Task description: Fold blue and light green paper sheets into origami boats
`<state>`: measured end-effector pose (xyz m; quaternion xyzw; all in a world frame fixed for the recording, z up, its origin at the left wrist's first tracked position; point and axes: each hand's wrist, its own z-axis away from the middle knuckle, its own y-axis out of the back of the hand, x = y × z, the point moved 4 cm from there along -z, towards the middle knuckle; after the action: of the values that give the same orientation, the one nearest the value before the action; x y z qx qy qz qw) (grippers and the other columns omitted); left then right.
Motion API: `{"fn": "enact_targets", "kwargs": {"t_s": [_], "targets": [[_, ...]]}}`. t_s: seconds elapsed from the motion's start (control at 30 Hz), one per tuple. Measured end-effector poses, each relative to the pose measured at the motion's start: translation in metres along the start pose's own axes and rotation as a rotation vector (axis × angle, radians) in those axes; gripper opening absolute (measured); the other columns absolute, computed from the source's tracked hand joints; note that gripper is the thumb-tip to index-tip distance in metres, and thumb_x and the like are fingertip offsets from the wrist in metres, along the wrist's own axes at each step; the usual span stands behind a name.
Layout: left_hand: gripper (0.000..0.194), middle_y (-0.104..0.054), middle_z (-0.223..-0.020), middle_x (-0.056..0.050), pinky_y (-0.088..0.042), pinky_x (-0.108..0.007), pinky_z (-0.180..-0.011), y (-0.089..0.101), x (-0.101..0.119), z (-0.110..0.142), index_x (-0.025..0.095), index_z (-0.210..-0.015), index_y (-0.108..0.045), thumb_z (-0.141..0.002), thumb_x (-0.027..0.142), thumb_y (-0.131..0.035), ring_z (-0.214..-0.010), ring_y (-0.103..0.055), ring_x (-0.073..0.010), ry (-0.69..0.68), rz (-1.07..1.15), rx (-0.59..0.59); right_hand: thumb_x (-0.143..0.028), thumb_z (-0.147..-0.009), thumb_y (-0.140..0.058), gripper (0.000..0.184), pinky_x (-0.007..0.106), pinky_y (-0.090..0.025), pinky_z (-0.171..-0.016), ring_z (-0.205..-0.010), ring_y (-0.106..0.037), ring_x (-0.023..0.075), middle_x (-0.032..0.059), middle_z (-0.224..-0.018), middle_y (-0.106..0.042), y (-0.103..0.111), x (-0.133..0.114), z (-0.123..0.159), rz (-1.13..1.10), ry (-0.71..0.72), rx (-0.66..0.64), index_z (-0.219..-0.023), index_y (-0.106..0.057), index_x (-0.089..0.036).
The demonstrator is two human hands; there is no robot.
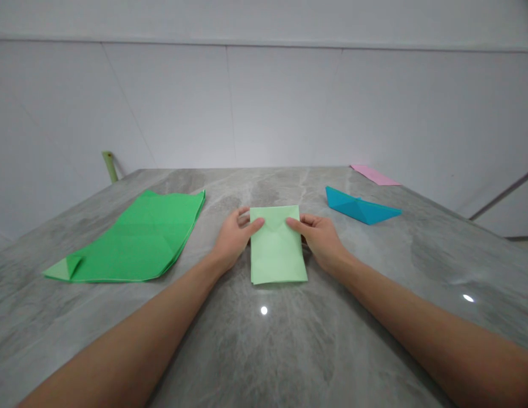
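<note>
A folded sheet of light green paper is held between my two hands at the middle of the table, its far edge raised a little toward my fingers. My left hand grips its upper left side, thumb on top and fingers behind. On the upper right side my right hand pinches it the same way, thumb over the front. Faint crease lines show near the top of the paper. The fingertips under the sheet are hidden.
To the left lies a stack of bright green paper with one curled corner. A blue folded paper boat rests at the right, and a pink sheet lies by the far right edge. The grey marble table meets a white wall.
</note>
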<state>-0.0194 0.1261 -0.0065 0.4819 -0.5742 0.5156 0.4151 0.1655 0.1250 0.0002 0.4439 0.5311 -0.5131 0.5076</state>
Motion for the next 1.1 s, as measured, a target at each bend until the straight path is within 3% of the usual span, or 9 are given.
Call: {"fn": "enact_targets", "kwargs": {"t_s": [0.1, 0.3, 0.5, 0.7, 0.87, 1.0, 1.1], "targets": [[0.041, -0.074, -0.09, -0.013, -0.057, -0.036, -0.072, -0.006, -0.006, 0.003, 0.01, -0.098, -0.067, -0.069, 0.035, -0.079, -0.073, -0.07, -0.0223, 0.144, 0.147, -0.121, -0.039, -0.061, -0.081, 0.028, 0.028, -0.051, -0.057, -0.059, -0.064, 0.0165, 0.0046, -0.07, -0.073, -0.004, 0.001, 0.002, -0.072, 0.006, -0.04, -0.074, -0.071, -0.017], [0.033, -0.074, -0.076, -0.008, -0.055, -0.03, -0.062, -0.008, -0.005, 0.008, 0.011, -0.086, -0.071, -0.065, 0.034, -0.082, -0.062, -0.068, -0.0186, 0.151, 0.164, -0.142, -0.041, -0.063, -0.081, 0.029, 0.027, -0.051, -0.057, -0.06, -0.065, 0.0166, 0.0047, -0.072, -0.074, -0.009, -0.004, 0.008, -0.038, 0.036, -0.074, -0.078, -0.075, -0.016], [0.035, -0.065, -0.061, -0.002, -0.047, -0.024, -0.051, -0.011, -0.003, 0.01, 0.013, -0.071, -0.066, -0.072, 0.047, -0.073, -0.052, -0.058, -0.0131, 0.094, 0.02, -0.093, -0.048, -0.067, -0.077, 0.034, 0.026, -0.047, -0.051, -0.055, -0.06, 0.0146, 0.0038, -0.068, -0.071, -0.007, -0.002, 0.006, 0.013, 0.071, -0.047, -0.074, -0.071, -0.015], [0.044, -0.044, -0.053, 0.003, -0.026, -0.02, -0.042, -0.008, 0.011, 0.015, 0.016, -0.057, -0.051, -0.086, 0.049, -0.051, -0.048, -0.038, -0.0081, -0.128, -0.36, 0.112, -0.065, -0.077, -0.058, 0.054, 0.024, -0.032, -0.042, -0.043, -0.044, 0.0111, -0.0008, -0.046, -0.052, -0.003, -0.004, 0.007, 0.11, 0.173, 0.047, -0.052, -0.052, -0.018], [0.035, -0.044, -0.054, 0.005, -0.027, -0.019, -0.043, -0.009, 0.011, 0.015, 0.017, -0.066, -0.052, -0.083, 0.047, -0.055, -0.047, -0.036, -0.0077, -0.111, -0.293, 0.064, -0.063, -0.078, -0.058, 0.053, 0.023, -0.028, -0.042, -0.043, -0.039, 0.0091, -0.0022, -0.047, -0.048, -0.005, -0.006, 0.008, 0.177, 0.206, -0.007, -0.051, -0.05, -0.018], [0.032, -0.048, -0.055, 0.005, -0.03, -0.018, -0.044, -0.004, 0.015, 0.014, 0.016, -0.067, -0.054, -0.082, 0.044, -0.056, -0.048, -0.039, -0.0077, -0.142, -0.297, 0.149, -0.061, -0.075, -0.062, 0.048, 0.023, -0.032, -0.044, -0.046, -0.043, 0.0098, -0.0018, -0.052, -0.052, -0.009, 0.0, 0.007, 0.18, 0.17, -0.139, -0.058, -0.056, -0.016], [0.031, -0.052, -0.055, 0.005, -0.031, -0.018, -0.042, -0.005, 0.013, 0.013, 0.017, -0.072, -0.055, -0.08, 0.046, -0.058, -0.045, -0.041, -0.0078, -0.079, -0.234, 0.117, -0.064, -0.076, -0.06, 0.051, 0.023, -0.031, -0.044, -0.045, -0.042, 0.01, -0.0024, -0.051, -0.05, -0.01, 0.002, 0.006, 0.181, 0.164, -0.156, -0.057, -0.053, -0.017]]}}
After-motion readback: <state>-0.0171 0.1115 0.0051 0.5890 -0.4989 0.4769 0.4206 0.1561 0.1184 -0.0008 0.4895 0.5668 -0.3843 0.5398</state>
